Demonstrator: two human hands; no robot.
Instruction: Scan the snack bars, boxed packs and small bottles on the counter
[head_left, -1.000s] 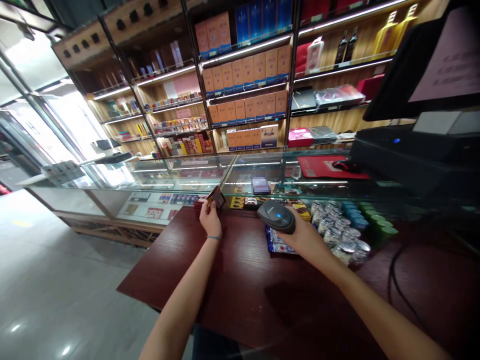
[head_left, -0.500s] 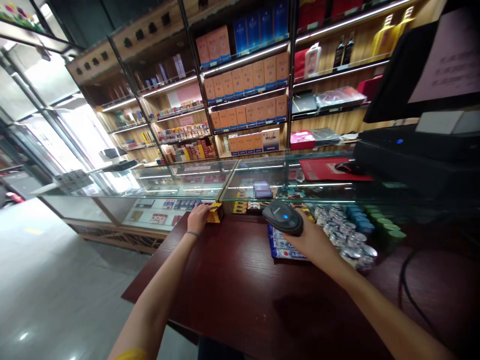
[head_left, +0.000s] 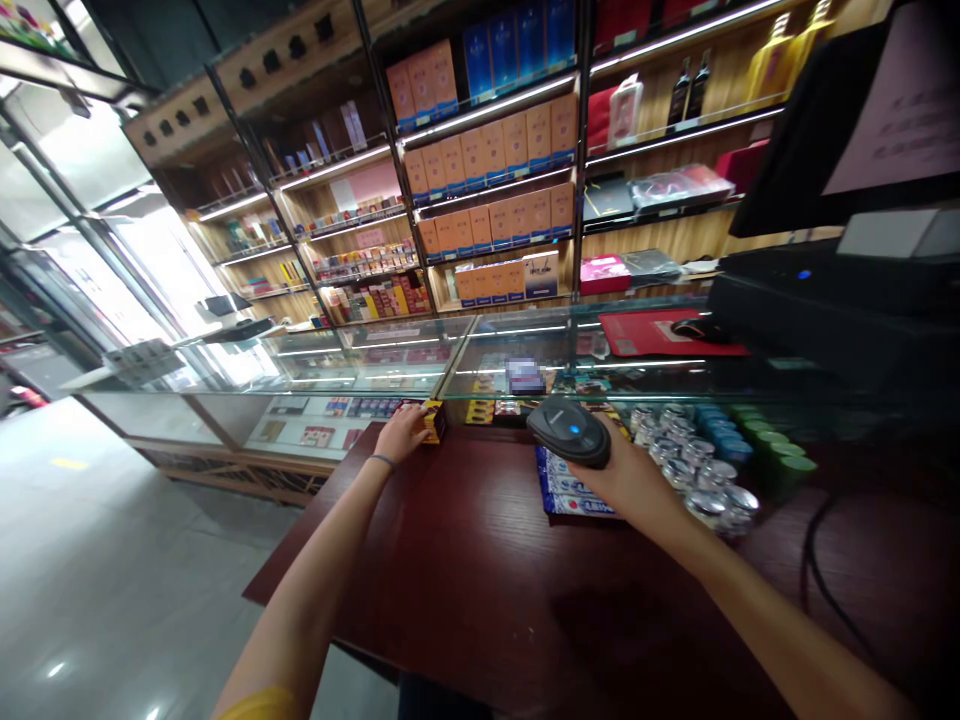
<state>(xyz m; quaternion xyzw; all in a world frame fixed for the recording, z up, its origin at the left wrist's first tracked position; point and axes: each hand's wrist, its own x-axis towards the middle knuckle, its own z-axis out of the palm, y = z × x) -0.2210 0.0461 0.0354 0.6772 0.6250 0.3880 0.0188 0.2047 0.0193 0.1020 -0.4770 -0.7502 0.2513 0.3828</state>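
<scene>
My left hand [head_left: 401,434] is at the left end of a stack of small yellow boxes [head_left: 433,422], fingers bent over its top and thumb at the near side. The stack sits on the dark red-brown counter [head_left: 457,540], against the glass case. My right hand [head_left: 619,475] is wrapped round a black barcode scanner [head_left: 568,432] with a blue light, its head pointing left. Under the scanner and right hand lie blue-and-white snack packets [head_left: 562,488], partly covered.
Silver-topped cans [head_left: 705,490] and green-topped cans [head_left: 784,450] stand right of my right hand. A black cable [head_left: 814,560] crosses the counter at right. Behind are a glass display case [head_left: 360,350], a red mat [head_left: 645,335] and a dark monitor [head_left: 799,130].
My left hand has shifted slightly left and down on the yellow boxes, showing more of their top. My right hand keeps hold of the scanner in nearly the same spot.
</scene>
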